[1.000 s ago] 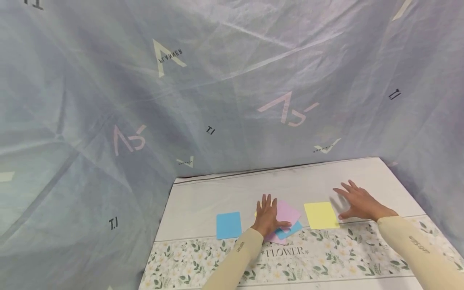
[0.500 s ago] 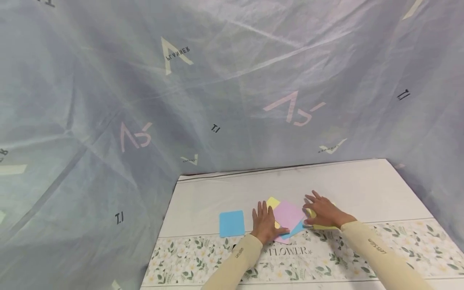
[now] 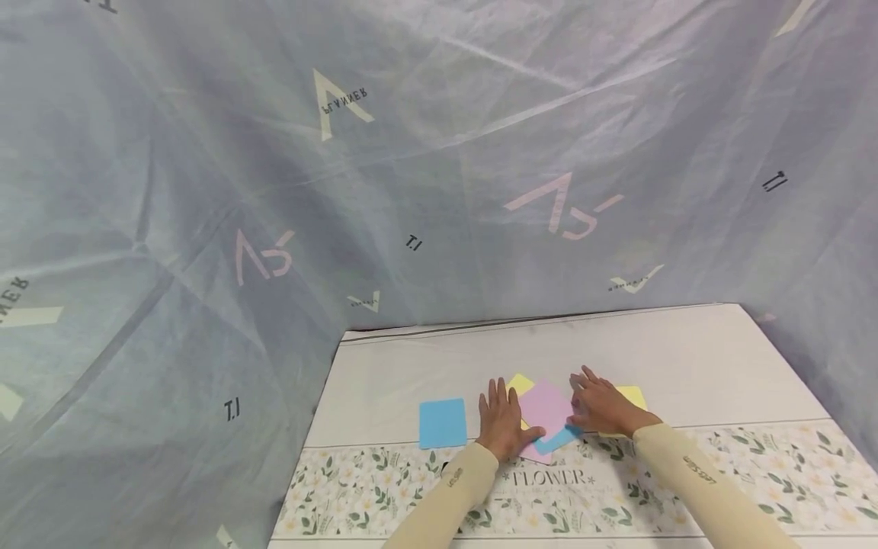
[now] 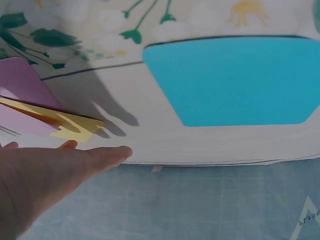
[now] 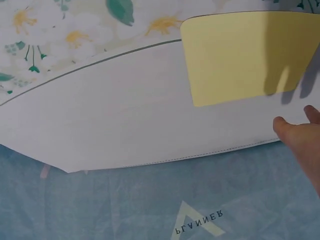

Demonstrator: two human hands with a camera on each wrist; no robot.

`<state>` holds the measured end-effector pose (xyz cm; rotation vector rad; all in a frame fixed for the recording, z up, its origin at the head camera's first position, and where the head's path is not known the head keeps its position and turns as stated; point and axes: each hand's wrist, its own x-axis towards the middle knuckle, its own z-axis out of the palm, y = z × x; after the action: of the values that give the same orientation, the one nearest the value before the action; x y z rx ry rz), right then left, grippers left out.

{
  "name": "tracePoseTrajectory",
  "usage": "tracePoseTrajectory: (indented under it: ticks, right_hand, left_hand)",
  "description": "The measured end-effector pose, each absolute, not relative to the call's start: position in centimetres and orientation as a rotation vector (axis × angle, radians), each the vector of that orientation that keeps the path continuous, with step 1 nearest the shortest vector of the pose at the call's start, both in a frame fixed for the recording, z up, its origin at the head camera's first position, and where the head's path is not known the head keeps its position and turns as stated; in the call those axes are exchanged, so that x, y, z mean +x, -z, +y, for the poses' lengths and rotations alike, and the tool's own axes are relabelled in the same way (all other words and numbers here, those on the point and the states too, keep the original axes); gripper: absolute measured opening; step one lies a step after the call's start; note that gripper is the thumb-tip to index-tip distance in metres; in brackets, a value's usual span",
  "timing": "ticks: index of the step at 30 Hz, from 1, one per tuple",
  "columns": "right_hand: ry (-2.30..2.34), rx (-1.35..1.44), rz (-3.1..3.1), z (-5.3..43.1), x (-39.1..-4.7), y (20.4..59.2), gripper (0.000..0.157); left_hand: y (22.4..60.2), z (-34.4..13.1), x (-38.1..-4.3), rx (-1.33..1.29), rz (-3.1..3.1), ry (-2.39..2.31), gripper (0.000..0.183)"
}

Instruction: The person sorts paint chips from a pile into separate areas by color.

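Note:
A loose pile of coloured paper squares lies in the middle of the table. Its top is a pink sheet, with a yellow sheet and a blue sheet showing from under it, and another pink corner at the front. My left hand lies at the pile's left edge, fingers spread forward and thumb reaching over its front. On the right edge, my right hand has its fingertips at the pink and blue sheets. Both hands look relaxed, gripping nothing. The left wrist view shows the pile's yellow sheet slightly raised.
A single blue square lies flat left of my left hand. Partly behind my right hand is a separate yellow square. The white table cover has a floral band, and a grey-blue sheet hangs around the table.
My right hand has moved left across the yellow square to the pile's right edge. The left hand stays at the pile's left side, now covering less of it.

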<state>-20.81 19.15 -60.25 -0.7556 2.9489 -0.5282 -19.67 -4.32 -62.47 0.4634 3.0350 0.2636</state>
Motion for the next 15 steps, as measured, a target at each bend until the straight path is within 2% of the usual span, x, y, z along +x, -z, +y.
tracePoseTrajectory:
  ticks: [5, 9, 12, 15]
  right_hand:
    - [0.554, -0.787, 2.916, 19.1, -21.3, 60.0, 0.016]
    - [0.594, -0.748, 2.878, 19.3, -21.7, 60.0, 0.007]
    - [0.614, -0.740, 2.878, 19.5, -22.1, 60.1, 0.020]
    - [0.599, -0.806, 2.905, 19.3, -22.5, 60.1, 0.049]
  left_hand:
    - [62.4, -5.2, -20.1, 0.453, 3.069, -0.255, 0.099]
    - [62.7, -5.5, -20.2, 0.435, 3.015, -0.258, 0.106]
    - [62.9, -5.4, -20.1, 0.444, 2.991, -0.232, 0.115]
    - [63.2, -5.4, -20.1, 0.442, 2.987, -0.195, 0.117]
